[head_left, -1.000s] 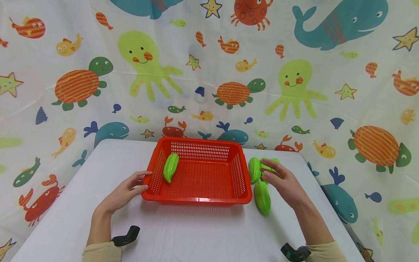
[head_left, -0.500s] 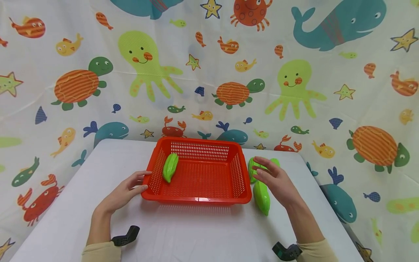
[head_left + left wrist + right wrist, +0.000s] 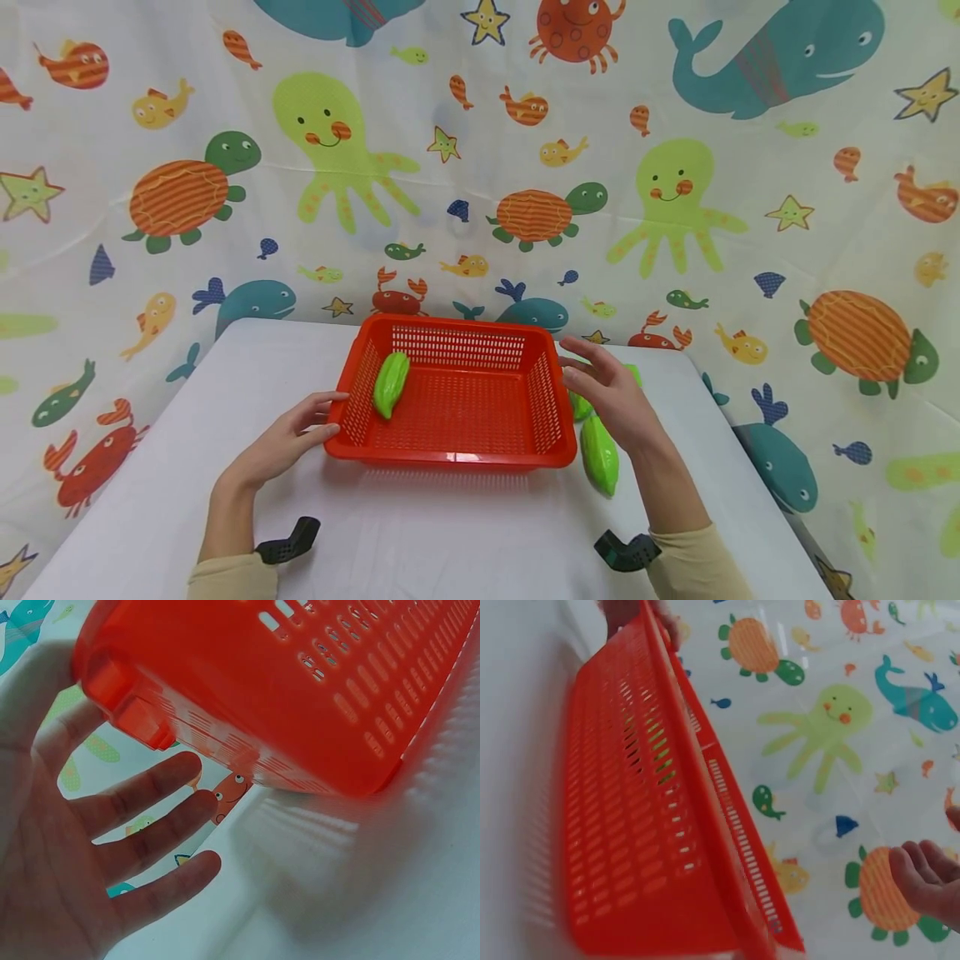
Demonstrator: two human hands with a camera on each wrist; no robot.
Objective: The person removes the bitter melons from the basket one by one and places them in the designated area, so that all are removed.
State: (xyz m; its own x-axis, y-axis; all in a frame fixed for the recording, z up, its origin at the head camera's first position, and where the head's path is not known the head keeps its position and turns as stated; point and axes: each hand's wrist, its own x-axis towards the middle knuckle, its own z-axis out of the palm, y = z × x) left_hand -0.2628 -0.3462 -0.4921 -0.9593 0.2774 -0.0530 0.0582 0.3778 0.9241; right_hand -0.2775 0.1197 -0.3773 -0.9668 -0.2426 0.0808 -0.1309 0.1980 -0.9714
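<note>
A red perforated plastic basket stands on the table. Inside it, near the left wall, lies a long green ridged fruit. My left hand touches the basket's left rim with thumb and index finger; in the left wrist view, the other fingers spread straight outside the wall. At the basket's right side my right hand hovers by the rim, fingers loosely bent, nothing held. In the right wrist view only its fingertips show. Beside and below that hand lies another green fruit; others are partly hidden behind it.
A white cloth covers the table. Behind it hangs a white curtain printed with sea animals. Black wrist cameras sit on both wrists. The basket's front wall casts a shadow on the cloth.
My right hand has moved left and slightly away from me, from over the green fruits to the basket's right rim. The left hand, basket and fruit inside it stay put.
</note>
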